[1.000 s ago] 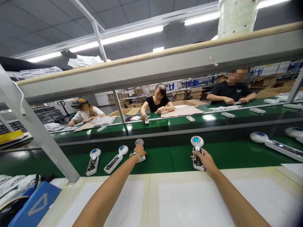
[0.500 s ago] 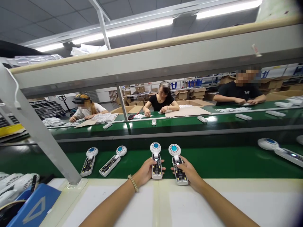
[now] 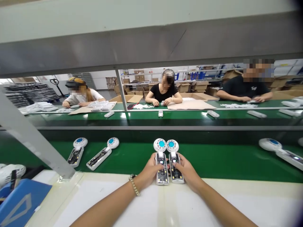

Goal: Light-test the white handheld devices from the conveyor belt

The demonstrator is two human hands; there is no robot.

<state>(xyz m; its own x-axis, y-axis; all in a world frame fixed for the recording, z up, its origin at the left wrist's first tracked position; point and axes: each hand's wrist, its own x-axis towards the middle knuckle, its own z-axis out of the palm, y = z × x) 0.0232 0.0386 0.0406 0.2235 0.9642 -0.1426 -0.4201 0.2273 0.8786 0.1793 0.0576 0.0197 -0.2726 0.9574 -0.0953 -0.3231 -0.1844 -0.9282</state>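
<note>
My left hand (image 3: 149,170) is closed around the handle of a white handheld device (image 3: 162,177) with a round, blue-centred head. A second device of the same kind (image 3: 176,176) is gripped in my right hand (image 3: 190,173). Both are tilted upright side by side, round heads up and touching or nearly so. Dark circuit boards show along their handles, with a small light glowing near each thumb. The fingers behind the handles are mostly hidden.
Similar devices lie on the green conveyor belt (image 3: 213,160), two to the left (image 3: 99,158) and one at right (image 3: 291,159). A slanted post (image 3: 38,135) and blue bin (image 3: 26,201) stand left. A shelf beam (image 3: 151,44) crosses overhead. Three people work opposite.
The two devices have been brought closer together, their heads now side by side. My view has shifted, so the overhead beam fills more of the top and the belt devices appear further left.
</note>
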